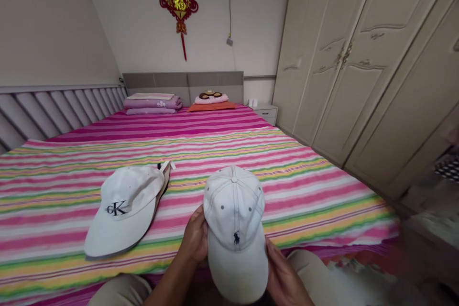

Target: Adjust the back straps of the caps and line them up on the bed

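I hold a white baseball cap (234,229) with a small dark horse logo in front of me, brim pointing toward me. My left hand (195,239) grips its left side with fingers curled round the edge. My right hand (283,275) holds the right side of the brim from underneath. A second white cap (124,215) with a dark "cK" logo lies on the striped bedsheet (308,181) to the left, apart from both hands.
The bed fills the middle, with folded purple blankets (152,103) and a pink pillow (211,99) at the headboard. A tall cream wardrobe (358,67) runs along the right. A small nightstand (265,112) stands at the far corner. My knees show at the bottom edge.
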`<state>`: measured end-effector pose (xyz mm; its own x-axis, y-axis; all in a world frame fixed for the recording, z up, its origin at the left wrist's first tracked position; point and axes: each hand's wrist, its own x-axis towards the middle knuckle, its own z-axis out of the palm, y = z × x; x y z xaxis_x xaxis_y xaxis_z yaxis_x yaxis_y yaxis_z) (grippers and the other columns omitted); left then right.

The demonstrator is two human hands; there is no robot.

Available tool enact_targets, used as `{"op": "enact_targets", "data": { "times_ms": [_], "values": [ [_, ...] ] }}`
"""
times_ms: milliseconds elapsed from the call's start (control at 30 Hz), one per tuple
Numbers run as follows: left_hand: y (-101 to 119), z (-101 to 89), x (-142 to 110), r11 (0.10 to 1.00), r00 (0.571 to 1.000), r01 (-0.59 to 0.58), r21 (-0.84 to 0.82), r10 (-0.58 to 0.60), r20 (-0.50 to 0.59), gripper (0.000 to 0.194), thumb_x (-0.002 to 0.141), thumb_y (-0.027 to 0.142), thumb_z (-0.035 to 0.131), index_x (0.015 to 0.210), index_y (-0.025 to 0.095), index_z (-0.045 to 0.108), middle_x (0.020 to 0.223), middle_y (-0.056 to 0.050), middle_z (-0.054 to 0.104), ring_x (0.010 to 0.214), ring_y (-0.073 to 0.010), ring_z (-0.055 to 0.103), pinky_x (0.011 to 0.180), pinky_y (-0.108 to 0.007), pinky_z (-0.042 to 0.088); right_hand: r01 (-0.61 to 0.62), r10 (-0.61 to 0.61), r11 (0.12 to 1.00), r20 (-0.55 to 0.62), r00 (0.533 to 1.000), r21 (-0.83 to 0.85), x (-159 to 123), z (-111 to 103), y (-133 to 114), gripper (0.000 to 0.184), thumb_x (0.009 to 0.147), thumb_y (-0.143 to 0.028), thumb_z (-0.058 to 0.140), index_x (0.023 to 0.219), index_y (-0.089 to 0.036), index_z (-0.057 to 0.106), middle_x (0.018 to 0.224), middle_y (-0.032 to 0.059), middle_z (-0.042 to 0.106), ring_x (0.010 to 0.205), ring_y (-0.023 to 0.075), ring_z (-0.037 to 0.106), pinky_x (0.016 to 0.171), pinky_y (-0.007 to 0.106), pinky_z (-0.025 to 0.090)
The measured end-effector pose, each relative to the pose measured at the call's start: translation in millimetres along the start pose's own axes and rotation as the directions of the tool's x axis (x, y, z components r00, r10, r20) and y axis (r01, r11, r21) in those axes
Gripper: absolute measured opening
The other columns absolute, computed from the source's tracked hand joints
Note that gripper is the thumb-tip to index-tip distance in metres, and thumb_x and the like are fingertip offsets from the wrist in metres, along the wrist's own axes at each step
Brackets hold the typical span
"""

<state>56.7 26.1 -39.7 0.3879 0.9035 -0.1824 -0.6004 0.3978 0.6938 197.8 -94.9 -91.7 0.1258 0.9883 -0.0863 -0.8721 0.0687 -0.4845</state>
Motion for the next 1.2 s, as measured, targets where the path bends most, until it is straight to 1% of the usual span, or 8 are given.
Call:
{"op": "enact_targets", "data": {
  "times_ms": [167,333,500,567,667,733,933,1200],
  "values": [
    [-11.1,6.4,13.7,0.996,0.998,-0.045,-0.075,0.041,-0.056,0.020,0.063,0.009,0.063,0.082,0.015,0.061,0.072,-0.003,0.069,0.063,-0.0130,0.062,0.061,-0.022,0.049,-0.114,0.115,0.993,0.028,0.993,-0.014,-19.6,-8.1,10.2,0.043,0.066,-0.031,0.069,0.108,-0.024,0.059,0.111,0.0075,0.063,0.106,0.0253,0.054,0.092,0.041,0.039],
    [-29.2,10.9,21.1,0.995,0.996,-0.053,-0.083,0.046,-0.079,0.018,0.067,0.016,0.063,0.085,0.016,0.058,0.077,-0.002,0.068,0.069,-0.0129,0.062,0.066,-0.023,0.048,-0.003,0.005,1.000,-0.091,0.996,0.022,-16.0,-8.3,-6.4,0.051,0.064,-0.026,0.071,0.113,-0.023,0.056,0.110,0.0083,0.063,0.103,0.0248,0.056,0.091,0.042,0.040],
    [-35.5,-10.2,28.3,0.967,0.999,0.007,0.255,0.003,-0.040,0.035,0.068,0.038,0.063,0.096,0.017,0.055,0.086,-0.005,0.065,0.068,-0.0154,0.062,0.062,-0.028,0.047,0.084,-0.090,0.996,-0.186,0.979,-0.037,-2.4,-25.5,-47.2,0.044,0.064,-0.018,0.071,0.107,-0.024,0.060,0.098,0.0046,0.068,0.091,0.0210,0.062,0.089,0.038,0.044],
    [-37.5,-26.5,32.8,0.918,0.997,-0.018,0.397,0.045,-0.061,0.040,0.063,0.041,0.066,0.092,0.014,0.056,0.078,-0.005,0.064,0.063,-0.0146,0.060,0.058,-0.026,0.045,0.124,-0.135,0.990,-0.205,0.970,-0.065,7.1,-35.8,-68.5,0.043,0.062,-0.015,0.072,0.104,-0.023,0.062,0.095,0.0038,0.069,0.086,0.0187,0.064,0.086,0.035,0.046],
    [-40.3,-46.8,36.9,0.878,0.999,-0.048,0.476,0.049,0.009,0.040,0.061,0.043,0.067,0.085,0.013,0.057,0.071,-0.004,0.061,0.059,-0.0140,0.058,0.057,-0.027,0.045,0.162,-0.174,0.984,-0.240,0.955,-0.069,26.9,-47.8,-103.2,0.032,0.063,-0.007,0.068,0.092,-0.020,0.065,0.086,0.0021,0.071,0.077,0.0158,0.065,0.074,0.029,0.051],
    [-41.2,-52.9,36.8,0.868,0.997,-0.060,0.493,0.033,0.063,0.038,0.062,0.043,0.066,0.086,0.014,0.057,0.073,-0.004,0.061,0.061,-0.0144,0.058,0.059,-0.028,0.045,0.193,-0.200,0.980,-0.314,0.928,-0.053,42.3,-51.7,-125.9,0.024,0.070,-0.003,0.058,0.088,-0.018,0.065,0.078,0.0020,0.072,0.071,0.0150,0.065,0.067,0.027,0.053],
    [-42.2,-51.7,34.0,0.821,0.995,-0.079,0.566,0.027,0.099,0.038,0.061,0.042,0.066,0.086,0.015,0.058,0.072,-0.004,0.061,0.061,-0.0144,0.058,0.060,-0.028,0.044,0.272,-0.286,0.957,-0.461,0.840,-0.098,79.8,-59.1,-177.1,0.033,0.085,-0.005,0.033,0.103,-0.018,0.057,0.074,0.0014,0.071,0.065,0.0118,0.065,0.065,0.025,0.054],
    [-47.3,-58.1,35.8,0.802,0.991,-0.110,0.588,0.045,0.125,0.036,0.062,0.041,0.066,0.087,0.015,0.060,0.075,-0.005,0.062,0.064,-0.0155,0.059,0.061,-0.029,0.044,0.191,-0.255,0.967,-0.625,0.738,-0.169,96.8,-85.2,-195.1,0.027,0.086,-0.003,0.033,0.097,-0.014,0.055,0.061,-0.0024,0.063,0.053,0.0094,0.061,0.057,0.023,0.053]
  ]
}}
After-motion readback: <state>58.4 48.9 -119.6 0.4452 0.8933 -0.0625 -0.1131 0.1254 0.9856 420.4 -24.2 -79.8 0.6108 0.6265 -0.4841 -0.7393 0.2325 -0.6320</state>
